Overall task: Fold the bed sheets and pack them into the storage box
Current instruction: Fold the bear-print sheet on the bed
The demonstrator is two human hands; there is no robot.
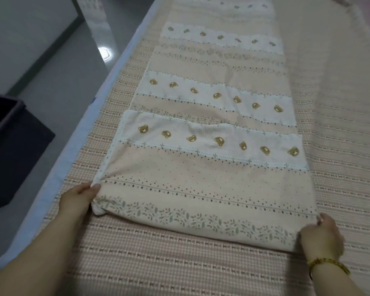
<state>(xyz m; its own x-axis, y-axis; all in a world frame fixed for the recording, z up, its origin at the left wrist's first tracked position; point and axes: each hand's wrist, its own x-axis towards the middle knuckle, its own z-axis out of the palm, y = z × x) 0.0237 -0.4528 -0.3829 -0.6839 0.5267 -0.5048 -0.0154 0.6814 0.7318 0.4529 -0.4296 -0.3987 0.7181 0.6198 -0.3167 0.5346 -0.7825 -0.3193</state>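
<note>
- Left hand (79,197): thumb and fingers pinch the near left corner of the beige-and-white bear-print cotton bed sheet (201,167).
- Right hand (320,236): grips the sheet's near right corner; gold beaded bracelet (329,266) on the wrist.
- Sheet: folded into a long strip, flat on the pink checked woven bed cover (158,263).
- Dark fabric storage box (9,150): on the grey floor (51,71), left of the bed, apart from the sheet.
</note>
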